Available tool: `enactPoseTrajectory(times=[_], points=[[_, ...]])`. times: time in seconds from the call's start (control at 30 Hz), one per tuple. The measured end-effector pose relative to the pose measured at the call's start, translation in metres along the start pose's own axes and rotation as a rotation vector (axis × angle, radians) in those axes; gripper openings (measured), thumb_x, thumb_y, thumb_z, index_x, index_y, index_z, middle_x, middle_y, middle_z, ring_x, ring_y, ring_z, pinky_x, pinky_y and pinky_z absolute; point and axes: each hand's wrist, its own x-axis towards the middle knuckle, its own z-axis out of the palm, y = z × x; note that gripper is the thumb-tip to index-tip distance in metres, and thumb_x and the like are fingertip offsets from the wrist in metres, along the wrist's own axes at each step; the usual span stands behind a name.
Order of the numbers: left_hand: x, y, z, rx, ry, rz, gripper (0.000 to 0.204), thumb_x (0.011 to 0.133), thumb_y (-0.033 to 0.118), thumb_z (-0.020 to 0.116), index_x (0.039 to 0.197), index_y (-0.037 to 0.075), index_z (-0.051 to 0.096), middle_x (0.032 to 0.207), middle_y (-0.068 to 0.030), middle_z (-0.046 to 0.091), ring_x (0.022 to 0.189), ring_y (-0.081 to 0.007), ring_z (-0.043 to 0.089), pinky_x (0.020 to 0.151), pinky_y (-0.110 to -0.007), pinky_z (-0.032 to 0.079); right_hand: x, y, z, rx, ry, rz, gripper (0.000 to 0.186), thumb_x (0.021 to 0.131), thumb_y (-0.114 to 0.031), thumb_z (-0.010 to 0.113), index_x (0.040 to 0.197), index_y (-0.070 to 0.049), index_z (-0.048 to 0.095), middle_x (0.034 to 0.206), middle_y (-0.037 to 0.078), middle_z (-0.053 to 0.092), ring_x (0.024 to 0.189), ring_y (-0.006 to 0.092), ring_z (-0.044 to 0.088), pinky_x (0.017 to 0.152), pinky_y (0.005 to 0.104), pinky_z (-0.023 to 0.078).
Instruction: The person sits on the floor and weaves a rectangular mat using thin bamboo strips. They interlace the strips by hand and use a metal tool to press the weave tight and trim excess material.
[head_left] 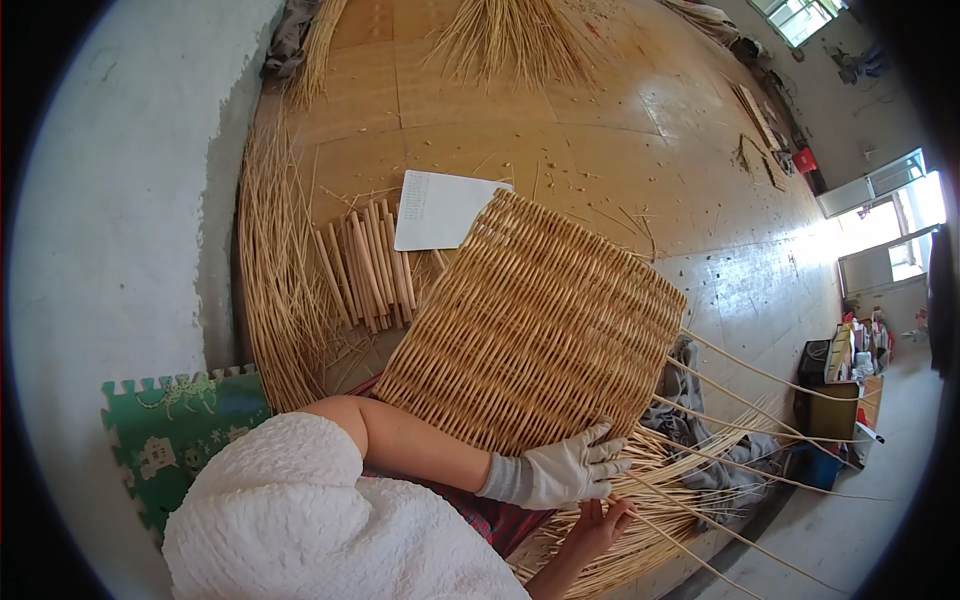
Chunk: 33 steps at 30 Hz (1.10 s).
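A square woven wicker panel fills the middle, tilted, with long loose rods sticking out of its right side. My left hand, in a white work glove with a grey cuff, lies with spread fingers against the panel's lower right edge. My bare right hand is just below it, fingers pinching a pale willow rod. Beneath both hands a loose heap of peeled rods spreads to the right, over grey cloth.
Wooden sticks, a white board and long rod bundles lie on the tan floor. A green foam mat meets the left wall. More rods lie farther off; boxes and clutter stand at right.
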Motion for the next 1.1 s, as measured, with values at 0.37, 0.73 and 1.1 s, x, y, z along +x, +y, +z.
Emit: enactPoseTrajectory(times=[0.37,0.73,1.1], points=[[0.017,-0.010,-0.052,-0.045,-0.181,0.088,0.055,0.094,0.051,0.065,0.129,0.009,0.066,0.163,-0.0173,0.045,0.158,-0.0371,0.032,0.130,-0.064,0.013,0.010,-0.006,-0.007,0.003,-0.148,0.135,0.017,0.108,-0.024,0.063,0.117,-0.012,0.054,0.106,0.009,0.071,0.082,0.0228,0.077,0.070,0.0366,0.066],[0.017,-0.010,-0.041,-0.037,-0.129,0.006,0.076,0.090,0.056,0.072,0.148,0.010,0.057,0.155,-0.0132,0.055,0.152,-0.0343,0.043,0.131,-0.057,0.018,0.012,-0.004,-0.011,0.027,-0.242,0.168,0.012,0.110,-0.021,0.060,0.118,-0.013,0.055,0.104,0.003,0.070,0.088,0.0198,0.076,0.070,0.0332,0.062],[0.019,-0.001,-0.037,-0.136,0.005,0.014,0.067,0.084,0.047,0.076,0.140,0.011,0.064,0.155,-0.0178,0.054,0.154,-0.0367,0.039,0.129,-0.060,0.023,0.015,0.010,-0.052,0.001,-0.133,0.165,0.024,0.109,-0.023,0.063,0.130,-0.017,0.053,0.116,0.007,0.069,0.091,0.0254,0.075,0.073,0.0378,0.060]])
